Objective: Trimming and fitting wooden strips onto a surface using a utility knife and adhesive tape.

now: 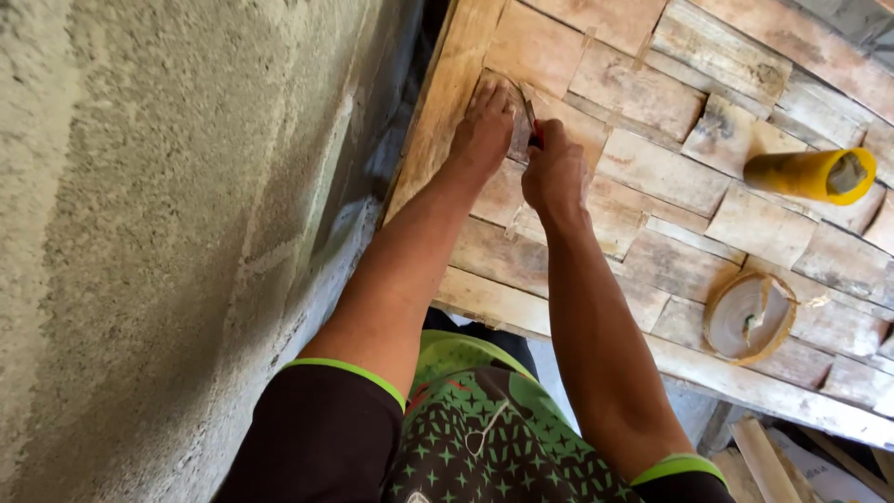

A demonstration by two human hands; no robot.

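Under both hands, a panel [652, 177] of flat bamboo slats is laid out, pieced together like rough tiles inside a pale wooden frame [447, 93]. The left hand [482, 130] is spread flat, fingers apart and pressed down on one slat [517, 140] near the frame's edge, and it appears to be kept there so that the piece is pinned and cannot slide. Just beside it, almost touching, the right hand [554, 172] is closed tight round a small red-handled tool [534, 130]. Only the red grip and a short dark tip are seen above the fist, so whether it is a knife or a chisel cannot be told. The tip is brought down on the seam right at the left hand's fingertips, which suggests that the edge of that slat is being worked.

Well off beyond the right hand, a yellow tube [810, 174] is left lying on its side on the slats, open end outward, within reach but out of the way. Nearer the body on the same side, a round reel of tape [750, 317] is lying flat on the panel. Beyond the left arm, a rough grey plastered wall [168, 233] is seen close alongside the frame. Green-trimmed dark sleeves [335, 410] are pushed up above the elbows, leaving the forearms bare.
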